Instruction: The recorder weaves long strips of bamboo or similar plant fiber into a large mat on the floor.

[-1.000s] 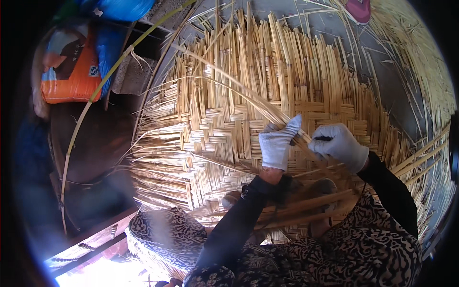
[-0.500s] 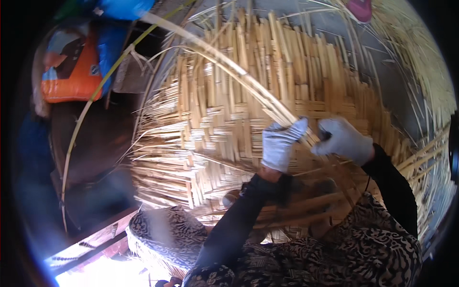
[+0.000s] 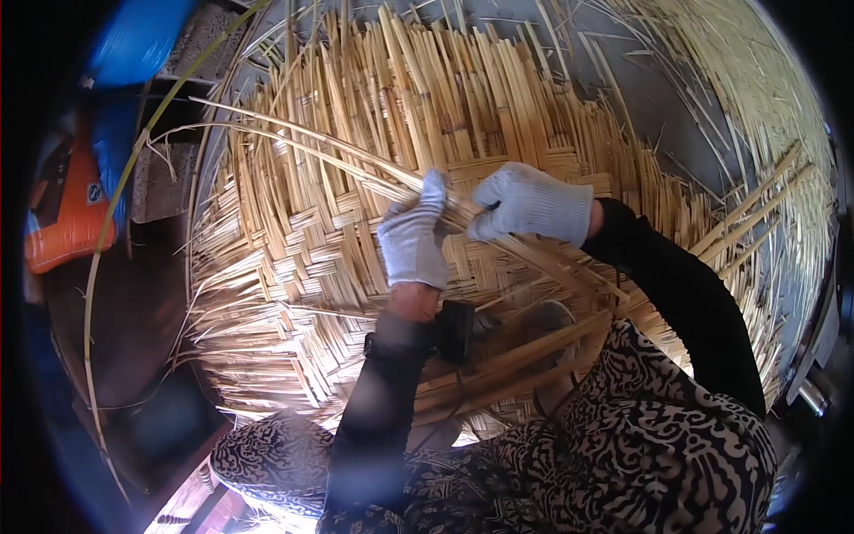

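Note:
Both my hands wear white knitted gloves and grip a bundle of thin, straw-coloured reed strips above the woven reed mat. My left hand is closed round the bundle, its thumb lying along the top. Just to its right, my right hand pinches the same strips, fingers curled. From the left hand the strips fan out toward the upper left. Beyond the right hand they slant down to the lower right. Under my hands the mat shows a tight crosswise weave, with loose strip ends standing out along its far and left edges.
An orange bag and a blue plastic bag lie at the left. A long greenish cane curves past them. Loose reeds cover the right side. Longer reed pieces lie across the mat near my knees.
The view has shifted, so the mat and bags sit further left. My hands and the strips have moved left over the mat, and the strips now point more to the left.

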The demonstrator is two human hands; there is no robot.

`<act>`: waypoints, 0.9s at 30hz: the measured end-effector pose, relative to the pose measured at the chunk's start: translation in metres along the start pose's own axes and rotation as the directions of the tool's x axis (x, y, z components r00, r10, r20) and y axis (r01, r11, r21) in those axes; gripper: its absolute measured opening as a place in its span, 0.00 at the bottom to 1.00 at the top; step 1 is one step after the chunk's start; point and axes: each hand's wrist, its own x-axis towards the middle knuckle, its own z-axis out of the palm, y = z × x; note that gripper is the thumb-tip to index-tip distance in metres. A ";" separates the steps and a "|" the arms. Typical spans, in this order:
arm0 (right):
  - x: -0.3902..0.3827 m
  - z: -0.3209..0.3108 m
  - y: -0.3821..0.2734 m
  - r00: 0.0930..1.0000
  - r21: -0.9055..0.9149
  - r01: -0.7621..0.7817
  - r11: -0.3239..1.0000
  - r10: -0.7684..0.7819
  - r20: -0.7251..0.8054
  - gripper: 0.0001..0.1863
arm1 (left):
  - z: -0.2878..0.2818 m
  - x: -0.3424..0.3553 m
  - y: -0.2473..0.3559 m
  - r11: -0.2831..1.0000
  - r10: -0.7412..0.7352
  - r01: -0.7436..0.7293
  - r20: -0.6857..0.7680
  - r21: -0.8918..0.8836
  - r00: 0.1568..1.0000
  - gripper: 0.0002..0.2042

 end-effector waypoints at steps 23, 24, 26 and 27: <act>0.003 -0.007 0.026 0.997 0.078 -0.041 0.996 0.046 -0.068 0.11 | -0.022 0.015 0.026 0.977 0.181 -0.171 0.067 -0.128 0.981 0.09; 0.004 -0.007 0.024 0.995 0.105 -0.035 0.994 0.045 -0.091 0.10 | -0.022 0.015 0.027 0.977 0.185 -0.173 0.091 -0.126 0.978 0.09; 0.011 -0.009 0.029 0.988 0.073 0.044 0.996 -0.033 -0.150 0.09 | -0.017 0.011 0.024 0.975 0.191 -0.175 0.113 -0.138 0.975 0.09; 0.015 -0.010 0.032 0.972 0.042 0.121 0.992 -0.110 -0.207 0.09 | -0.012 0.009 0.020 0.974 0.194 -0.174 0.134 -0.147 0.972 0.08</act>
